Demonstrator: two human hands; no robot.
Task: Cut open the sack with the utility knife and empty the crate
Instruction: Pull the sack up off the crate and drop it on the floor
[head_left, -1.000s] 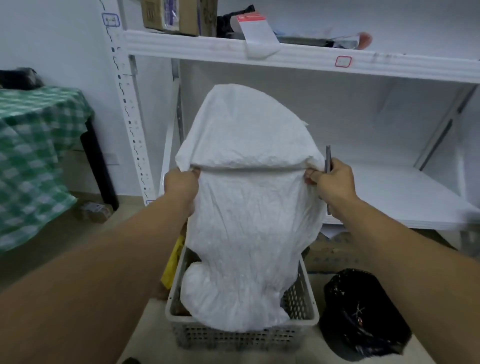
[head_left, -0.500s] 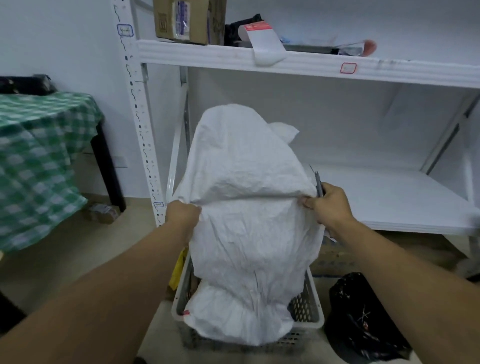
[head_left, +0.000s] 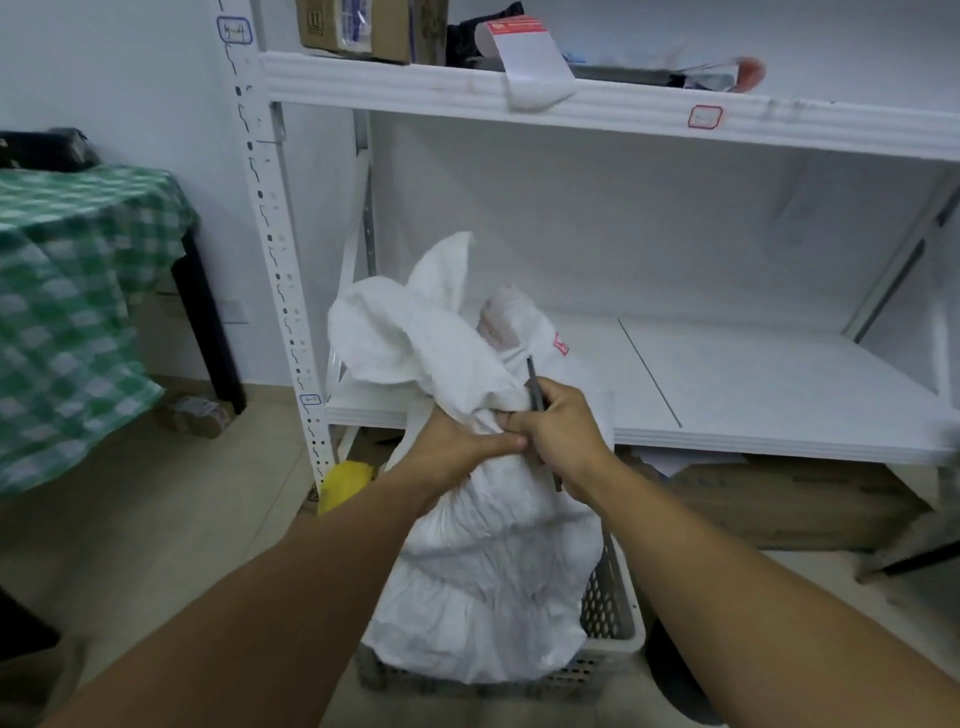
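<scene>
Head view: clutching crumpled white woven sack (head_left: 483, 571), left hand (head_left: 457, 447) and right hand (head_left: 563, 436) touching, right also gripping slim grey utility knife (head_left: 534, 384).

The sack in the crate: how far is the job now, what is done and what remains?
Done: only the utility knife is taken up, in the right hand. In hand: the left hand and the right hand grip the bunched upper part of the sack, which stands in the crate. Left: no cut shows, so cutting the sack open and emptying the crate remain.
</scene>
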